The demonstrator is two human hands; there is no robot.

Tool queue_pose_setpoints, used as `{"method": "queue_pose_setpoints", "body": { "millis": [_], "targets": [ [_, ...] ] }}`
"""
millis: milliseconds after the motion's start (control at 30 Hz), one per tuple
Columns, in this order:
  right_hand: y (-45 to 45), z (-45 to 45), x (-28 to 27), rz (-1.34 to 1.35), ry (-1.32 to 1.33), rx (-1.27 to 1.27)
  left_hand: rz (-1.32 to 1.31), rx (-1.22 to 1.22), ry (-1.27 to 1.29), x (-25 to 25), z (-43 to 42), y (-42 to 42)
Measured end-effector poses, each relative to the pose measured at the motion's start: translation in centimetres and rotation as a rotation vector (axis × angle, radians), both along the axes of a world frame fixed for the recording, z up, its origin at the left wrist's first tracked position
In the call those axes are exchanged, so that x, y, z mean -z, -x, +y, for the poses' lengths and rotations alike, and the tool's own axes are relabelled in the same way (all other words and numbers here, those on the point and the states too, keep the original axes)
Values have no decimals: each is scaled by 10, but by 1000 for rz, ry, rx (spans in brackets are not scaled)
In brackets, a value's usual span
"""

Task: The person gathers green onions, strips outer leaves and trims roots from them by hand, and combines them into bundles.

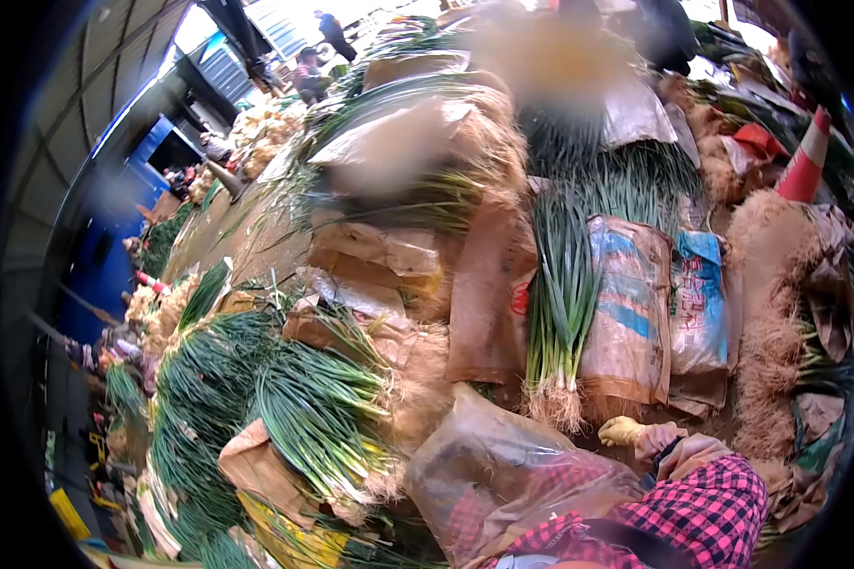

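Note:
My right hand (621, 431), in a pale yellow glove, is at the lower right with its fingers curled together. What they hold, if anything, cannot be made out. Just beyond it lie a bundle of green onions (562, 322), roots toward me, and a whitish printed sack (626, 313). A clear plastic sheet (489, 455) spreads in front of my body, and pink-and-black checked cloth shows through it. My left hand is not visible. Left of the sheet is another green onion bundle (327, 412), its roots to the right.
A second printed sack (700, 303) and a brown sack (489, 303) lie among the bundles. Rooty piles (768, 322) line the right, below a red-and-white cone (806, 161). More onions (199, 417) are heaped on the left. People (332, 36) stand far back. Blurry spots mar the upper view.

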State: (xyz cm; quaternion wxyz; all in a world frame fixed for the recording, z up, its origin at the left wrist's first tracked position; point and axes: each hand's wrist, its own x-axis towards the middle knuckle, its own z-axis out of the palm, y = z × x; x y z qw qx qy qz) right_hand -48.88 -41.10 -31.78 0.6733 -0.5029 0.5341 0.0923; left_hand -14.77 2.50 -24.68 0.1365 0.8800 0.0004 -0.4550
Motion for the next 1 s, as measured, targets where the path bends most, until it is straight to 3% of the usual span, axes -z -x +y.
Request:
{"method": "queue_pose_setpoints", "body": {
  "millis": [133, 233, 300, 333, 367, 433, 467, 600, 1000],
  "targets": [
    [1, -1, 5, 27, 62, -131, -21, 2, 50, -1, 7, -3],
    [-9, -3, -21, -111, 65, -31, -52, 12, 96, 3, 13, -8],
    [-12, -1, -51, 59, 148, -173, -62, 21, 126, 4, 6, -14],
    [16, -31, 84, -156, -123, -219, -64, 26, 138, 4, 3, -15],
    [17, -21, 66, -153, -109, -202, -61, 29, 147, 6, -4, -16],
    [15, 7, 9, -36, 563, -1291, -43, 35, 164, 10, -21, -20],
    [-2, 24, -5, -26, 633, -1330, -33, 30, 173, 11, -36, -22],
    [-58, 58, -9, 5, 507, -1115, -1, 6, 227, 26, -77, -35],
    [-117, 50, -33, 122, 285, -1033, 147, -109, 233, 50, -143, -90]
  ]
}}
